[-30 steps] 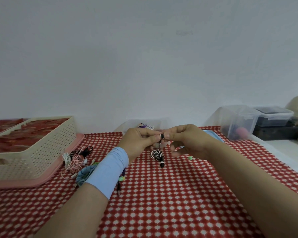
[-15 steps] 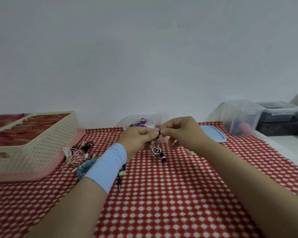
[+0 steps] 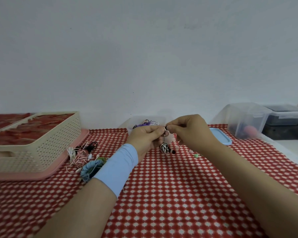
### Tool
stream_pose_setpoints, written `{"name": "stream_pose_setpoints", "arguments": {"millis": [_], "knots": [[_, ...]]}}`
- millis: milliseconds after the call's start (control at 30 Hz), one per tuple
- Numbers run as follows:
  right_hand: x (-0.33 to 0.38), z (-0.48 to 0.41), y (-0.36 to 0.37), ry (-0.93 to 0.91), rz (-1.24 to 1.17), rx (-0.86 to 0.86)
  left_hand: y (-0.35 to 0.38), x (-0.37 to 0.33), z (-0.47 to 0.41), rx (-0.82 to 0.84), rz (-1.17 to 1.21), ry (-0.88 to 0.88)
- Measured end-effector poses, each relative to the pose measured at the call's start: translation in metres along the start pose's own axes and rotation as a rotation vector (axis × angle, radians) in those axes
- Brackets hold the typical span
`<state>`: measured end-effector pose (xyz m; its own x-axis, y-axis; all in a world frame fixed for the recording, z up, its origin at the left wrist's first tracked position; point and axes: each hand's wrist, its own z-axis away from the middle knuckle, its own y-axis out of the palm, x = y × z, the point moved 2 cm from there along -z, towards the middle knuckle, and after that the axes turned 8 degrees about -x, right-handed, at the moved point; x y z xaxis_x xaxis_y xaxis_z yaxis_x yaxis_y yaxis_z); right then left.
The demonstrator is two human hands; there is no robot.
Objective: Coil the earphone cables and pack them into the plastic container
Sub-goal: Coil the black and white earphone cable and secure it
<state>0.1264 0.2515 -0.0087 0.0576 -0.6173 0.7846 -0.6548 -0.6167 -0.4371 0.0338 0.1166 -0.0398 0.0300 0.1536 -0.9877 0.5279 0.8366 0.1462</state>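
Starting at the left, a basket (image 3: pixel 41 148) sits on a pink tray (image 3: pixel 70 154), and just beside it lies a loose pile (image 3: pixel 79 156) of pink, white and blue cables, not yet packed. The left hand (image 3: pixel 144 138), with a pale cuff (image 3: pixel 117 167) at the wrist, is raised over the cloth (image 3: pixel 170 194), its fingers curled and pinching the strand from which a black-and-white coil (image 3: pixel 164 147) hangs. A dark plug (image 3: pixel 172 151) sticks out at the coil's lower right. Behind the hands stands the clear container (image 3: pixel 136 119), with purple cables (image 3: pixel 144 124) already in it. The right hand (image 3: pixel 187 131) meets the left, with thumb and forefinger pinching the small earbud (image 3: pixel 165 133) at the top of that strand. Further right lie a blue lid (image 3: pixel 220 137) and clear bins (image 3: pixel 244 121).

The coil hangs by one thin strand, so a slack pinch on either side would likely let the wraps spring loose or drop the bundle onto the cloth. If the end is being tucked in, a weak tuck may come undone once the fingers let go. The jutting plug could catch on the container's rim on the way in. The left forearm passes close over the pile, and I cannot tell whether they touch; a sweep there could drag cables along.
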Motion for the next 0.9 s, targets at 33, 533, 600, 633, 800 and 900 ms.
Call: {"name": "stream_pose_setpoints", "arguments": {"millis": [33, 533, 600, 633, 800, 900], "knots": [[0.000, 0.001, 0.000, 0.024, -0.026, -0.003, 0.000, -0.001, 0.000, -0.019, -0.048, 0.046], [-0.007, 0.007, 0.009, 0.481, -0.459, 0.102, 0.003, -0.009, 0.007, -0.212, -0.742, 0.661], [-0.007, 0.007, 0.010, 0.492, -0.475, 0.110, 0.001, -0.008, 0.006, -0.219, -0.718, 0.638], [-0.006, 0.006, 0.010, 0.456, -0.447, 0.097, 0.000, -0.007, 0.004, -0.222, -0.650, 0.576], [-0.002, 0.000, 0.003, 0.124, -0.137, -0.012, 0.000, 0.001, 0.000, -0.105, -0.160, 0.157], [-0.002, 0.000, 0.002, 0.001, -0.063, -0.006, 0.003, 0.005, 0.001, -0.024, -0.005, 0.024]]}}
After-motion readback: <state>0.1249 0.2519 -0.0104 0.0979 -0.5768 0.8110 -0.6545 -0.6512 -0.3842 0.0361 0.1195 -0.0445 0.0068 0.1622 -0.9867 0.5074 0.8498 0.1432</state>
